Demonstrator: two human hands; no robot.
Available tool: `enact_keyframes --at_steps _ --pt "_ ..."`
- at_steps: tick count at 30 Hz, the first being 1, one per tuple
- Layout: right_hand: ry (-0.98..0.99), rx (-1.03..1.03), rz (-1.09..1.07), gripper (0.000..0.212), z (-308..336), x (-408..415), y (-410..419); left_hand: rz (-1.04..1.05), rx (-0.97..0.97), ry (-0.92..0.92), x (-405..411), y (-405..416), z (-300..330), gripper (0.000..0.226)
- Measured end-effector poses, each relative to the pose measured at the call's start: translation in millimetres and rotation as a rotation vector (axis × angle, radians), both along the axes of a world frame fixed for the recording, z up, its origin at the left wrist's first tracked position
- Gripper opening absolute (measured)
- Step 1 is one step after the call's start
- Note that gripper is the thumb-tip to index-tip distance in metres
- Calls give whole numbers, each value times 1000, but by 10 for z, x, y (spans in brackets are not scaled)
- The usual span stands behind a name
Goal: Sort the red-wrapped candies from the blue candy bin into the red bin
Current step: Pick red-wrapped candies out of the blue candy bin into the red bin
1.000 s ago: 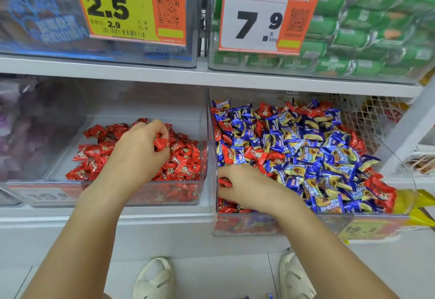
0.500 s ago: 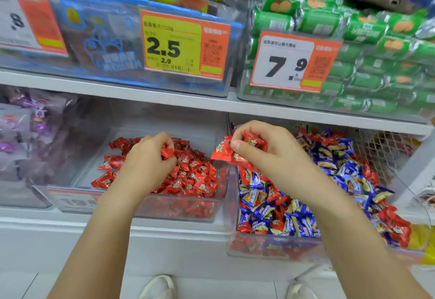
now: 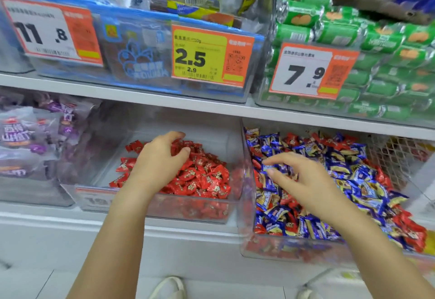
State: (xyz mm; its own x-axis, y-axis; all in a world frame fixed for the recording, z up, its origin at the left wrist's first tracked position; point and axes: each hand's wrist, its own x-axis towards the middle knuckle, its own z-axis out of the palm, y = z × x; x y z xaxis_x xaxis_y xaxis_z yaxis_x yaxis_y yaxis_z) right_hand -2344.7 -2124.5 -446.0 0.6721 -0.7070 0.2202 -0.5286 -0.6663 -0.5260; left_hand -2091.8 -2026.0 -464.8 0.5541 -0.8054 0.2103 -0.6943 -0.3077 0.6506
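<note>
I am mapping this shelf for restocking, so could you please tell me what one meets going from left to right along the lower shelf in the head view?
Purple snack bags → red bin with the left hand over its red candies → blue candy bin with the right hand over its mixed candies → wire mesh basket.

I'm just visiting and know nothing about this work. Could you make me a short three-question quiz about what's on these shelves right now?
1. True or false: the clear plastic bin of red-wrapped candies sits to the left of the clear plastic bin of mixed blue and red candies.
2. Which price tag hangs above the red bin? A) yellow 2.5 tag B) white 7.9 tag C) white 11.8 tag
3. Fill in: the right hand hovers over the ____ bin, while the left hand rests on the red pile.

Key: 1 true; 2 A; 3 mixed blue and red.
</note>
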Motion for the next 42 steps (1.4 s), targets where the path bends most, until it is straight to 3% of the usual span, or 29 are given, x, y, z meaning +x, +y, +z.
enact_keyframes --at_steps 4,7,12,14,16,21,23,27,31,35,39,42 --pt "23 82 -171 13 -155 -512 -207 -198 -36 -16 -477 -167 6 38" --pt "142 51 -218 18 -172 -613 -287 -274 -9 -21 -791 -280 -13 54" --pt "388 9 -28 65 -273 -436 -320 -320 41 -18 -1071 -427 -29 63" --pt "494 -34 33 70 -391 -349 -348 -300 -46 -77 -1124 -475 -20 58" --pt "539 -140 20 60 -486 -289 -373 -303 -131 -107 -1180 -512 8 49" --pt "376 -179 -69 25 -494 -346 -491 -379 -284 -175 -1473 -517 168 27" --pt "253 -142 -98 19 -444 -438 -552 -404 -184 -189 -1599 -533 165 27" --pt "-17 -39 -232 17 -264 -672 -619 -388 254 -461 -1786 -656 -75 31" --pt "-14 34 -295 20 -178 -942 -621 -407 285 -428 -1920 -783 -238 40" --pt "-13 40 -358 3 -176 -1031 -591 -446 319 -418 -2008 -920 -330 49" --pt "19 43 -406 50 -168 -948 -540 -375 461 -474 -2053 -986 -354 55" --pt "86 38 -326 47 -204 -821 -496 -366 415 -385 -2073 -966 -289 51"
